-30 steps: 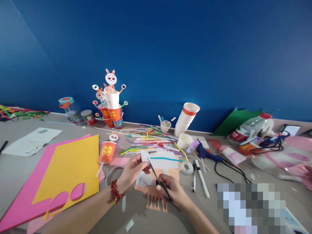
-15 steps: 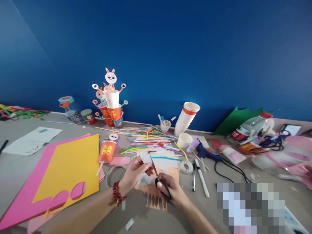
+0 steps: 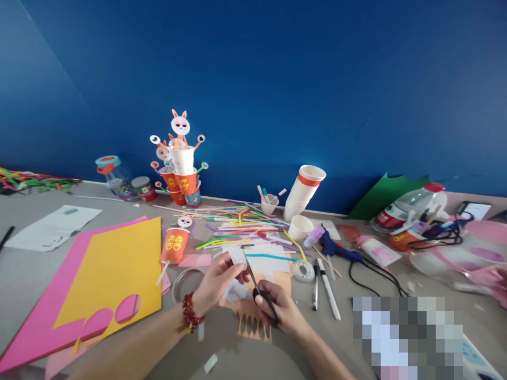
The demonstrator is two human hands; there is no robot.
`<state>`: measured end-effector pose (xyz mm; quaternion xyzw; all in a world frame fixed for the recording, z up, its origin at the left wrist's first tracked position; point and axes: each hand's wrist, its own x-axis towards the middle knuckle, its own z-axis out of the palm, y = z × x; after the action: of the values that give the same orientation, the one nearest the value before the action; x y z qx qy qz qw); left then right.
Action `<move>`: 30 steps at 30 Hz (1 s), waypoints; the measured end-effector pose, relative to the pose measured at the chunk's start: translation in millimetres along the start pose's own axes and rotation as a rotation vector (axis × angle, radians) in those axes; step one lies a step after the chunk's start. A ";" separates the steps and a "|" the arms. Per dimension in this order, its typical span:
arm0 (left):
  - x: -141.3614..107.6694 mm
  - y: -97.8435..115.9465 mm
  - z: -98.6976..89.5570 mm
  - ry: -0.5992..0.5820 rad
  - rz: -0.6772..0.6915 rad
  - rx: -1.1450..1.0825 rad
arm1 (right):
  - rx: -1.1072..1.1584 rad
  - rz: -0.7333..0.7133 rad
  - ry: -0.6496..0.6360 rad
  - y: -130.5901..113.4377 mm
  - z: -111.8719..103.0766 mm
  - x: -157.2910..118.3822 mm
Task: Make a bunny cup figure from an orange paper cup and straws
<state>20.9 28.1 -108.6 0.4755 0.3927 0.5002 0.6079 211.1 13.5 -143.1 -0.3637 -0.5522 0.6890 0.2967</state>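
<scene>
Between the thumb and fingers of my left hand (image 3: 217,279) is a small piece of white paper (image 3: 237,257). Black-handled scissors (image 3: 264,304) are in my right hand (image 3: 279,309), their blades pointing up and away, against the right edge of the white piece. Beneath both hands lie white paper sheets (image 3: 273,264) and an orange paper (image 3: 253,328) with several narrow cut-outs. A light blue strip (image 3: 271,257) crosses the white sheets just beyond the scissors.
Left are yellow card (image 3: 119,253), pink card (image 3: 39,316) and an orange cup figure (image 3: 175,244). Colourful sticks (image 3: 245,227) lie behind the hands. To the right are a tape roll (image 3: 303,271), pens (image 3: 328,290) and a blue glue gun (image 3: 336,250).
The white paper piece in my left hand has turned slightly and shows more of its surface. My hands have otherwise hardly moved.
</scene>
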 end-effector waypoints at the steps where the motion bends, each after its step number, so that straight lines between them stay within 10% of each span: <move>1: 0.0 -0.2 -0.4 -0.005 0.005 0.005 | 0.002 -0.004 0.001 0.0 0.2 0.1; 30: 1.6 6.2 -6.4 -0.035 0.043 0.060 | -0.045 -0.014 0.012 -0.7 -4.5 -0.1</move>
<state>13.7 31.2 -104.1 0.5105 0.3863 0.4929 0.5893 215.0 16.1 -142.9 -0.3707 -0.5684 0.6720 0.2966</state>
